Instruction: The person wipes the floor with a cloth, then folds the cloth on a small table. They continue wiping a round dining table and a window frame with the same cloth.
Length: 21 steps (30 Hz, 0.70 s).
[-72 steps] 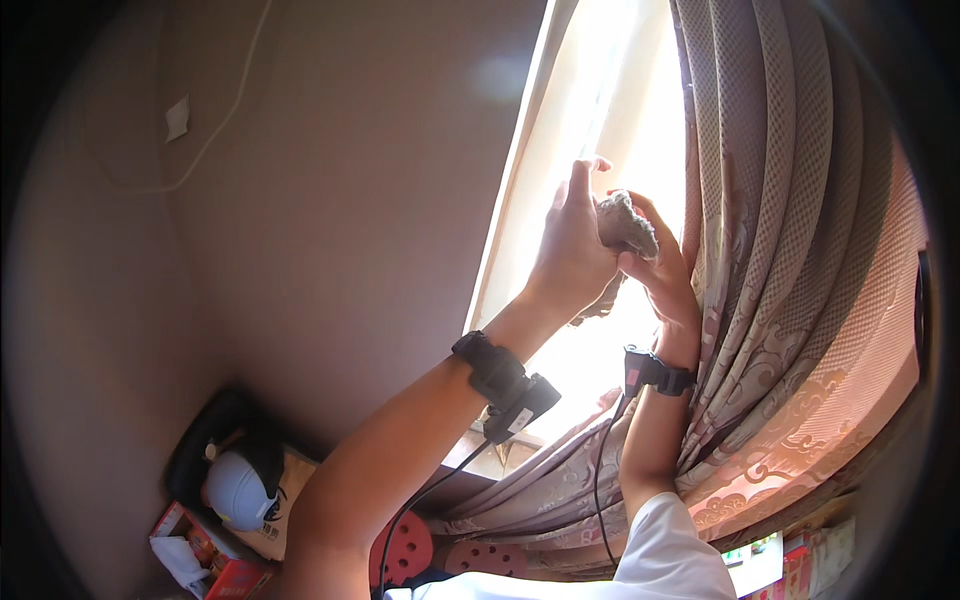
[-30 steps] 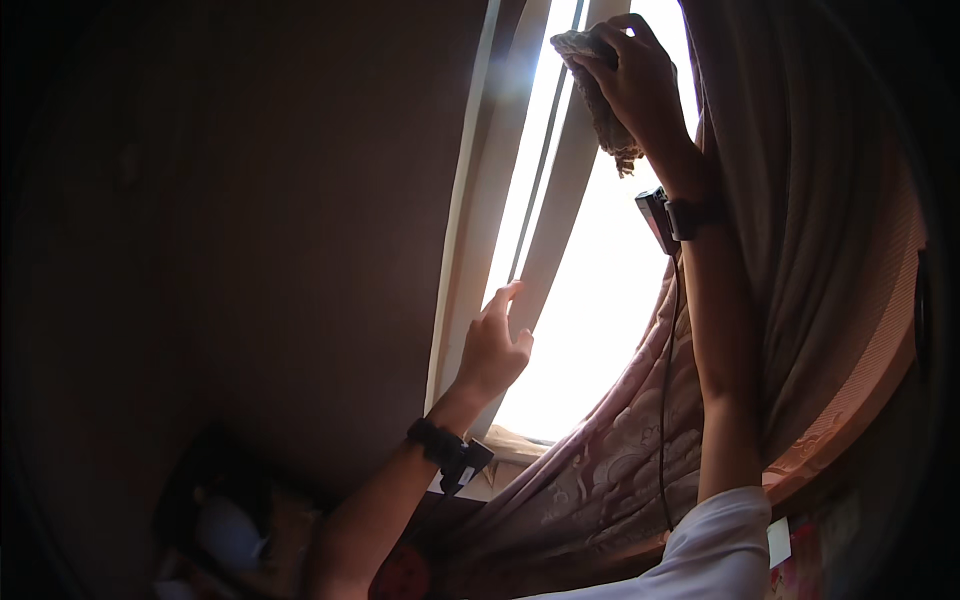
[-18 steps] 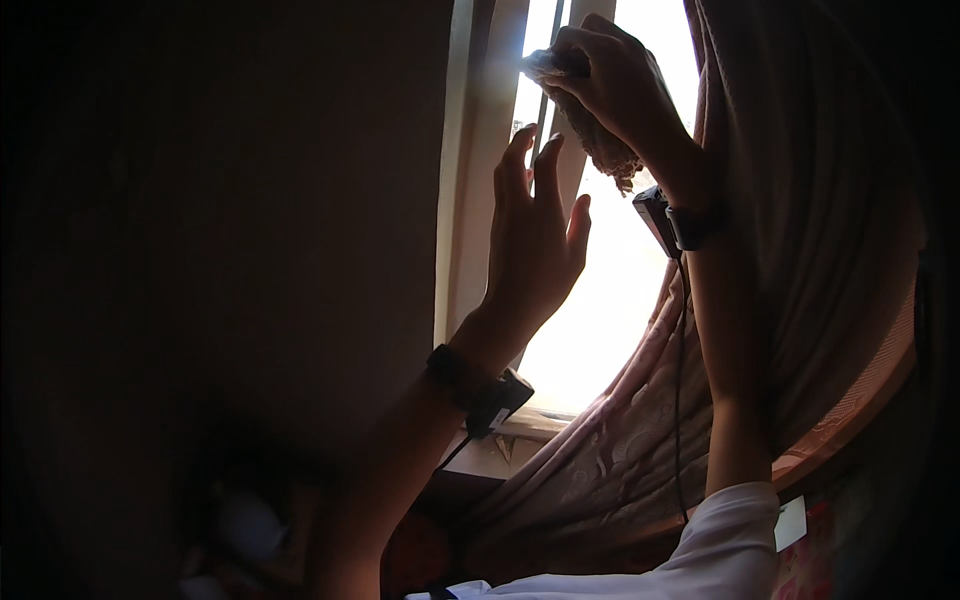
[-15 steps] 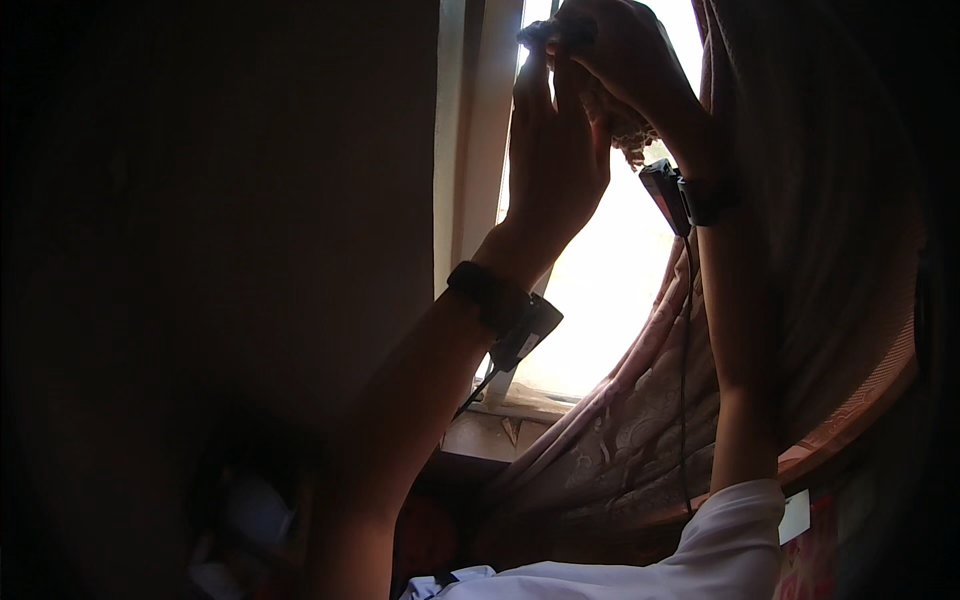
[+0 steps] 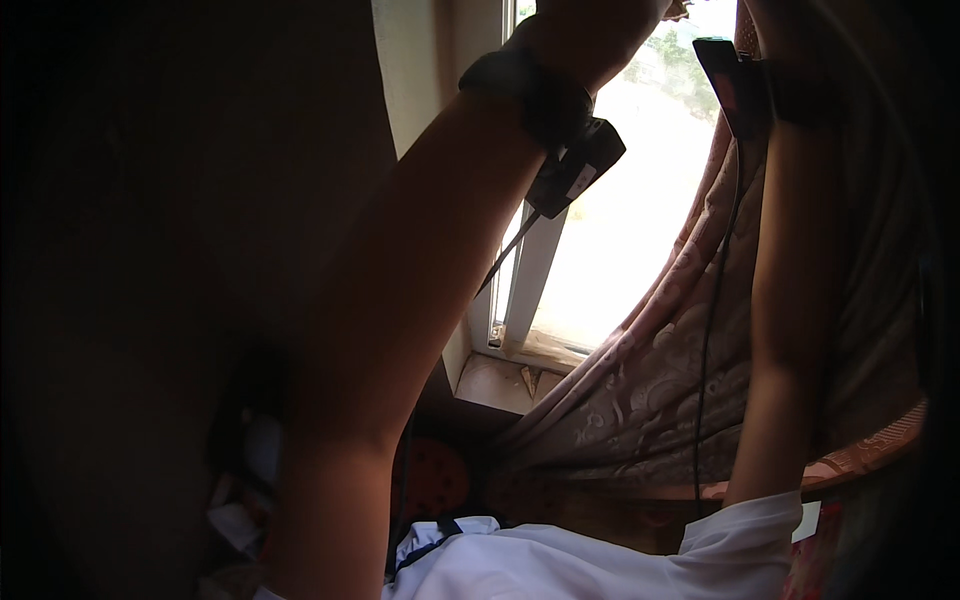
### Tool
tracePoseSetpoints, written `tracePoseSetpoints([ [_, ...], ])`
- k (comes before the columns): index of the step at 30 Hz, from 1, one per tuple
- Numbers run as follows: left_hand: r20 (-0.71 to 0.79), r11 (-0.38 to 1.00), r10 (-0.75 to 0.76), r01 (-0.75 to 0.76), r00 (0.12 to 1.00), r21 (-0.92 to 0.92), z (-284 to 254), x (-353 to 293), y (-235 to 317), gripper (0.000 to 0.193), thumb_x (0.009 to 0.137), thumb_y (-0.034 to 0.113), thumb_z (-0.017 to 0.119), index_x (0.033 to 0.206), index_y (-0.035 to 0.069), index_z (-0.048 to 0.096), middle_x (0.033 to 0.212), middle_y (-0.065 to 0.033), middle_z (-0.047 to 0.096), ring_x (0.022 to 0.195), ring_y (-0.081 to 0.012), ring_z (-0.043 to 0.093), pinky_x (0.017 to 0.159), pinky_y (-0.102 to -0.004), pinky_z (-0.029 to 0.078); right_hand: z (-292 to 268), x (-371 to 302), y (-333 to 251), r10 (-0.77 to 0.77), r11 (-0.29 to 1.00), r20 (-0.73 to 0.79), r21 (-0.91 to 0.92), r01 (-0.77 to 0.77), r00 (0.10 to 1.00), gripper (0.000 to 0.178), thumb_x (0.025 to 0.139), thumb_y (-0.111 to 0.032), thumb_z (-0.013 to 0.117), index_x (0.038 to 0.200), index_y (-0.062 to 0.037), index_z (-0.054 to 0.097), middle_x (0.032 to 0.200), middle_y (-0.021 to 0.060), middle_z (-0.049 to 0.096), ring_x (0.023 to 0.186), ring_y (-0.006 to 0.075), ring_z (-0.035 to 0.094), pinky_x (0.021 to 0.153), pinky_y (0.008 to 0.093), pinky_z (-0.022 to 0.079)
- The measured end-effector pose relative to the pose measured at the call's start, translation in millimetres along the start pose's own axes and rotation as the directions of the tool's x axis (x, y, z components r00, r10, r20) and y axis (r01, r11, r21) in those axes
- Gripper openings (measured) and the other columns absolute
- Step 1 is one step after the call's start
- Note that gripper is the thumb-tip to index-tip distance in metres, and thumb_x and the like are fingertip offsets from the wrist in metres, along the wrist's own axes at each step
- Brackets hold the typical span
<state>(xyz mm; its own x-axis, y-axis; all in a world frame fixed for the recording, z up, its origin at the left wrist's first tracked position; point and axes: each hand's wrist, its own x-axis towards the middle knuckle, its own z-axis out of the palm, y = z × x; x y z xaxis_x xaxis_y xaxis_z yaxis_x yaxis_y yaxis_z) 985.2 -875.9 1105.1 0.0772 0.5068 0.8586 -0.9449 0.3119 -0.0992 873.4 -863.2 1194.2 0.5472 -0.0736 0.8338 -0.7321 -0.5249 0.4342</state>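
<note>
Both my arms reach up past the top edge of the picture, so neither hand shows. My left forearm crosses the middle, with a dark wristband and a small device on the wrist. My right forearm rises along the curtain, with a dark wrist device and a thin cable hanging from it. Between the arms lies the bright window pane and its pale frame. A scrap of cloth just shows at the top edge.
A patterned pinkish curtain is bunched at the right of the window, over a worn sill. The wall on the left is in deep shadow. Low down are a red spotted object, some dim clutter and my white sleeve.
My left hand rose from the window frame to meet the right hand and the cloth. Since then the view has dropped, and both hands have gone out of the top of the picture.
</note>
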Motion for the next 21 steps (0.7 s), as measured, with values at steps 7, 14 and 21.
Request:
tracePoseSetpoints([
  [7, 0.385, 0.936, -0.105, 0.222, 0.917, -0.274, -68, -36, -8, 0.074, 0.079, 0.015, 0.078, 0.14, -0.008, 0.043, 0.129, -0.0272, 0.055, 0.126, -0.043, 0.05, 0.105, -0.0569, 0.042, 13, -12, -22, -0.195, 0.97, -0.139, -0.175, 0.17, 0.971, 0.014, 0.094, -0.01, 0.058, 0.091, -0.0038, 0.069, 0.083, 0.0125, 0.066, 0.074, 0.0259, 0.063, 0.074, 0.0392, 0.053],
  [14, 0.577, 0.882, -0.071, 0.322, 0.814, -0.345, -114, -113, 17, 0.102, 0.079, 0.009, 0.084, 0.16, -0.004, 0.023, 0.15, -0.0295, 0.023, 0.132, -0.0454, 0.035, 0.105, -0.0505, 0.051, 10, 4, 2, -0.52, 0.775, -0.194, -0.517, 0.364, 0.832, 0.012, 0.091, -0.007, 0.057, 0.084, -0.0049, 0.067, 0.072, 0.0123, 0.06, 0.065, 0.0251, 0.059, 0.069, 0.0386, 0.052],
  [21, 0.443, 0.859, -0.07, 0.28, 0.894, -0.429, -61, -41, -6, 0.085, 0.087, 0.005, 0.069, 0.159, -0.006, 0.025, 0.156, -0.0341, 0.024, 0.138, -0.0494, 0.034, 0.116, -0.0563, 0.041, -15, 3, -33, -0.381, 0.809, -0.256, -0.557, 0.186, 0.888, 0.012, 0.084, -0.012, 0.062, 0.09, -0.006, 0.071, 0.077, 0.0106, 0.068, 0.066, 0.0271, 0.066, 0.068, 0.039, 0.053],
])
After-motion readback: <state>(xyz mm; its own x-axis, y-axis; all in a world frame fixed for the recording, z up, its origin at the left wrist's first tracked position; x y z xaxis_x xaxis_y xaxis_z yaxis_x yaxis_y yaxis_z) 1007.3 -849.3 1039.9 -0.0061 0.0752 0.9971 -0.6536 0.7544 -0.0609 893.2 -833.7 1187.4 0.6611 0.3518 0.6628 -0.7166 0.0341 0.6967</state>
